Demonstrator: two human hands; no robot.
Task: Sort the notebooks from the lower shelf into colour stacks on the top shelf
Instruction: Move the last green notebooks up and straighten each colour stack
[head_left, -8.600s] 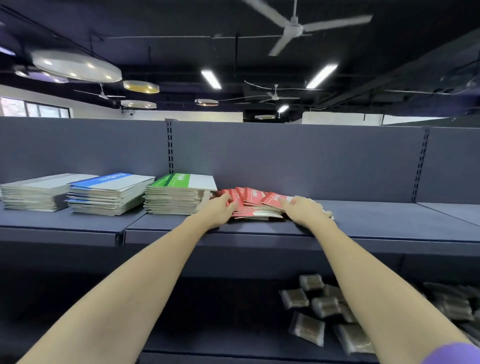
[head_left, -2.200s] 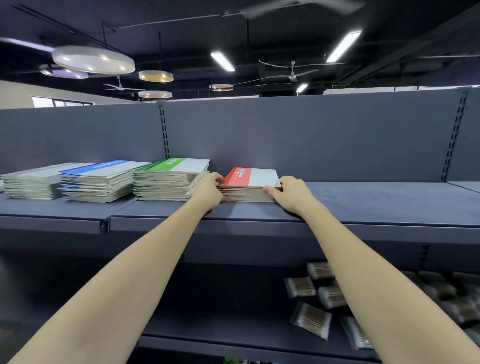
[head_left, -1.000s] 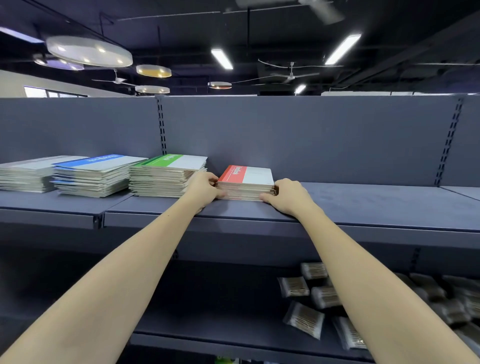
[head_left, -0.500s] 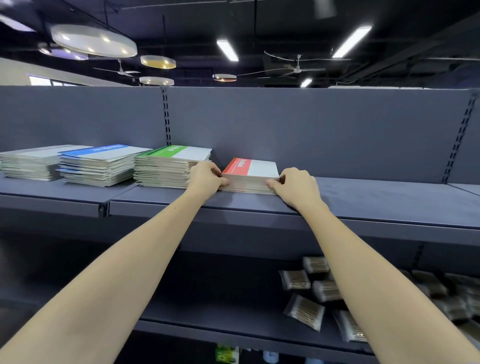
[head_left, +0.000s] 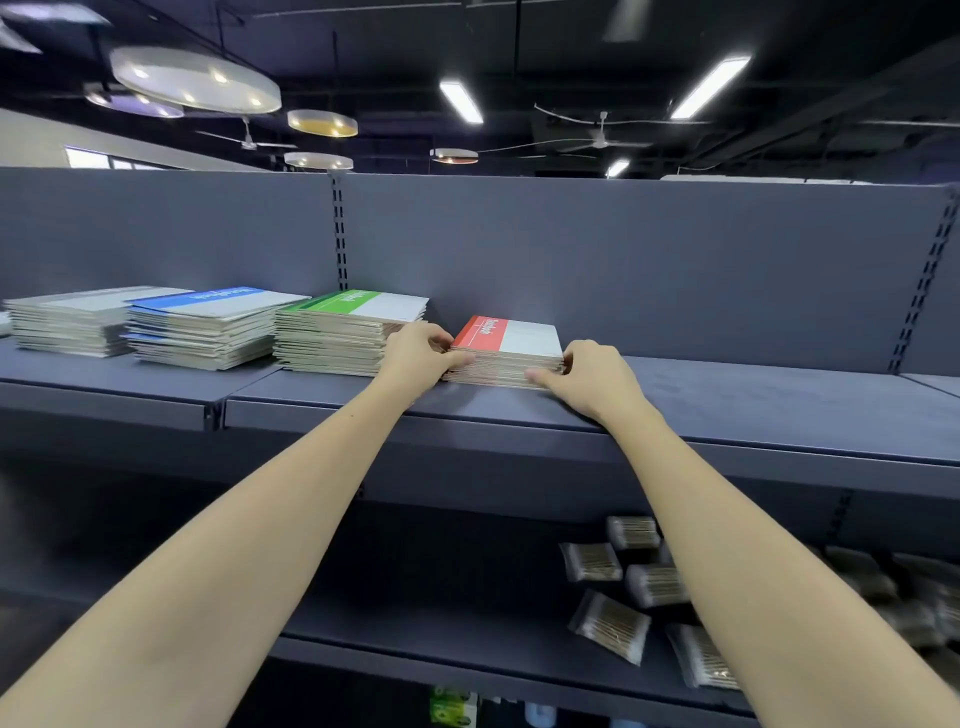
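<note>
Hands (head_left: 415, 353) (head_left: 592, 376) gripping flat red paper notebook stack (head_left: 506, 353), matte shelf (head_left: 727, 405)

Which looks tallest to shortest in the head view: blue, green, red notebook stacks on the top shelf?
1. Green stack and blue stack: look about alike in height, so I won't rank them; the wide-angle lens adds doubt.
2. Red stack: clearly shortest, held between left hand and right hand.

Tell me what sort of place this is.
Probably a shop or stockroom. Slotted metal shelving carries notebooks sorted by colour, including the red stack held between both hands; small clear packets lie loose on the lower shelf, and strip lights hang from a dark open ceiling.
</note>
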